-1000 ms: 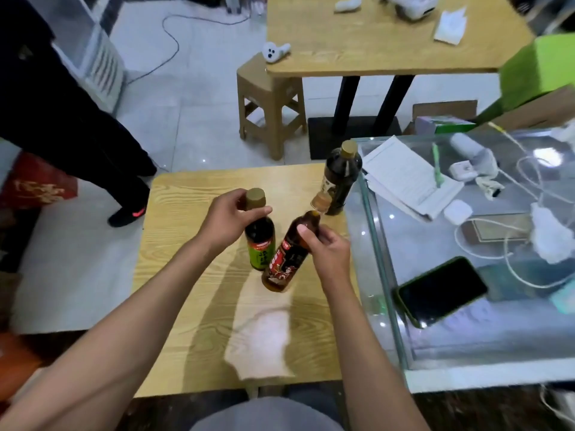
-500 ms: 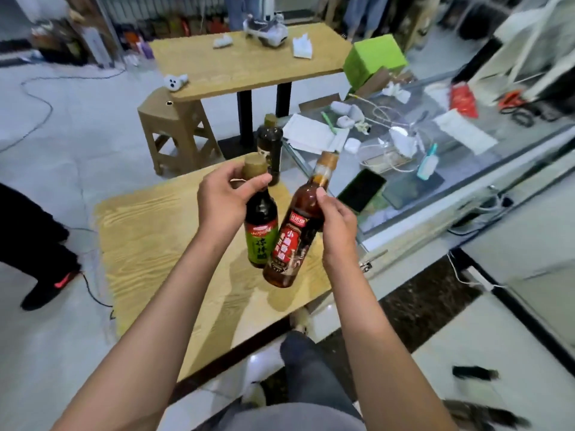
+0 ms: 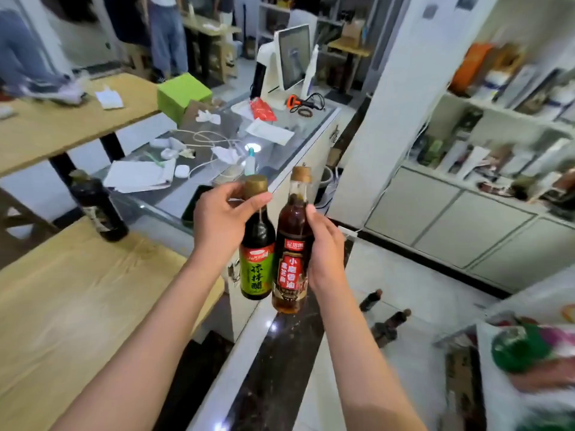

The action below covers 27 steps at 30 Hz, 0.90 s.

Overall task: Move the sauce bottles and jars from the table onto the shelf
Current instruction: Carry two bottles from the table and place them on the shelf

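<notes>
- Left hand (image 3: 222, 223) clamps the green bottle (image 3: 256, 244) by its neck; right hand (image 3: 325, 250) wraps the red bottle (image 3: 291, 253); both bottles are upright in the air, touching, clear of the table (image 3: 71, 293)
- Step in hand looks like the carry; one dark bottle (image 3: 98, 208) is left on the table
- Next calls for reaching the shelf (image 3: 497, 113) at right and finding a free gap

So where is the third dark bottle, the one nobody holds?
In the head view it stands at the left, on the far corner of the wooden table, beside the glass counter: the dark bottle.
</notes>
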Tool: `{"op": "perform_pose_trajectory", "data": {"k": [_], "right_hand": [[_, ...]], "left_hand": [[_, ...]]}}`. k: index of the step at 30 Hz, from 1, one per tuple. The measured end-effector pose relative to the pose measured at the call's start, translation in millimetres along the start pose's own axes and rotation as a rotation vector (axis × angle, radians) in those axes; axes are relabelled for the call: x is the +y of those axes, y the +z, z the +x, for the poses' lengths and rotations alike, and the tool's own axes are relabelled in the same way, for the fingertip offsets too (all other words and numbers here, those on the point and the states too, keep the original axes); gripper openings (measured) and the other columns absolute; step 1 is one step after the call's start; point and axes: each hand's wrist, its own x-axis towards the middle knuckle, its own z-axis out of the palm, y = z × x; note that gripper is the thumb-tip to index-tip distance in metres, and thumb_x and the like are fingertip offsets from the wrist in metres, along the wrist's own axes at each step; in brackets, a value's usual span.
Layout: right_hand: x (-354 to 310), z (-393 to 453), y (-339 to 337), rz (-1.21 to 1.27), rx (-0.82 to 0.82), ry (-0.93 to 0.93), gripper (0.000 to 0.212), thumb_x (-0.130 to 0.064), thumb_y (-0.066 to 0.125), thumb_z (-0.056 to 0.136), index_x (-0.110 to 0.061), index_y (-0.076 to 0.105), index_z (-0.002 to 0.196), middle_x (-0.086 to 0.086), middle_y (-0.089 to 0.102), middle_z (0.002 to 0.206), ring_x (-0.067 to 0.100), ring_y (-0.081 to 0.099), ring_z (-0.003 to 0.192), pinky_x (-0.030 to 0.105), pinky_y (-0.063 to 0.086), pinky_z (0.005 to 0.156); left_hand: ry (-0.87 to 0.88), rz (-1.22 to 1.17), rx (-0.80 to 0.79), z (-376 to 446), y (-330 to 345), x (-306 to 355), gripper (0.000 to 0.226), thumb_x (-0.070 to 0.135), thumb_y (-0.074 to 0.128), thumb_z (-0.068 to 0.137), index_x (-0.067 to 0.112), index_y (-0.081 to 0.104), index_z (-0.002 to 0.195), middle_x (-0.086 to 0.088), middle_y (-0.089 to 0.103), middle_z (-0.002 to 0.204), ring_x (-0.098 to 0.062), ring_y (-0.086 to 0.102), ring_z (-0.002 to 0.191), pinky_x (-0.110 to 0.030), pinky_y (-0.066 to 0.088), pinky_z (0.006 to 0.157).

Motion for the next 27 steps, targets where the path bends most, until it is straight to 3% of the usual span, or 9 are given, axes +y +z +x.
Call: {"op": "perform_pose_trajectory", "data": {"k": [3,5,7,12,19,24,27], "right_hand": [[-35.0,-5.5,-48.5,0.049,0.067,-0.072,0.019,-0.025,0.066,0.093,-0.006,0.070,0.092,0.010,0.072,0.089,0.027,0.067,0.086,0.043,0.054,0.084],[-62.8,-11.5,-85.1,0.074,0.123,-0.119,0.017,-0.023,0.065,0.094,-0.010,0.072,0.086,0.009,0.073,0.086,0.025,0.068,0.082,0.041,0.055,0.081],[-93.3,-16.1,-127.4,0.070,0.178,-0.167,0.021,-0.023,0.064,0.094,-0.005,0.073,0.092,0.012,0.074,0.089,0.026,0.069,0.083,0.042,0.055,0.082],[-164.5,-31.8,-235.1,0.053,0.329,-0.277,0.023,-0.029,0.065,0.094,-0.008,0.074,0.088,0.014,0.073,0.089,0.028,0.069,0.083,0.042,0.056,0.080],[-246.1,-60.1,-353.7,-0.013,0.449,-0.421,0.028,-0.031,0.064,0.094,-0.015,0.077,0.076,0.013,0.072,0.085,0.031,0.066,0.082,0.047,0.053,0.082],[-298.4,-76.5,-413.1,-0.058,0.555,-0.538,0.027,-0.036,0.067,0.091,-0.014,0.076,0.080,0.013,0.072,0.085,0.031,0.066,0.082,0.050,0.054,0.083],[-328.3,-82.9,-434.9,-0.061,0.610,-0.602,0.025,-0.034,0.066,0.093,-0.015,0.077,0.079,0.011,0.074,0.084,0.028,0.069,0.080,0.047,0.056,0.082]], "left_hand": [[0.057,-0.012,-0.095,-10.5,55.8,29.8,0.040,0.062,0.076,0.062,0.034,0.072,0.091,0.017,0.073,0.086,-0.004,0.069,0.080,-0.038,0.057,0.079],[0.109,-0.014,-0.172,-25.3,98.9,56.9,0.036,0.058,0.077,0.066,0.032,0.072,0.091,0.018,0.072,0.085,0.001,0.068,0.077,-0.031,0.056,0.074],[0.163,-0.019,-0.242,-41.5,144.1,85.4,0.030,0.058,0.076,0.066,0.036,0.069,0.085,0.020,0.071,0.083,0.005,0.067,0.075,-0.027,0.056,0.070],[0.272,-0.101,-0.386,-86.1,251.5,145.8,0.031,0.057,0.077,0.066,0.033,0.071,0.086,0.015,0.074,0.085,-0.002,0.070,0.080,-0.040,0.058,0.077],[0.358,-0.226,-0.509,-152.2,375.5,207.8,0.048,0.065,0.072,0.064,0.029,0.072,0.096,0.012,0.073,0.093,-0.004,0.069,0.085,-0.039,0.058,0.081],[0.389,-0.286,-0.590,-182.7,446.8,251.3,0.045,0.061,0.073,0.068,0.025,0.072,0.096,0.010,0.073,0.091,-0.007,0.069,0.085,-0.039,0.058,0.080],[0.399,-0.387,-0.646,-197.3,483.0,277.2,0.032,0.052,0.073,0.074,0.027,0.071,0.095,0.009,0.074,0.090,-0.006,0.070,0.086,-0.034,0.057,0.079]]}}
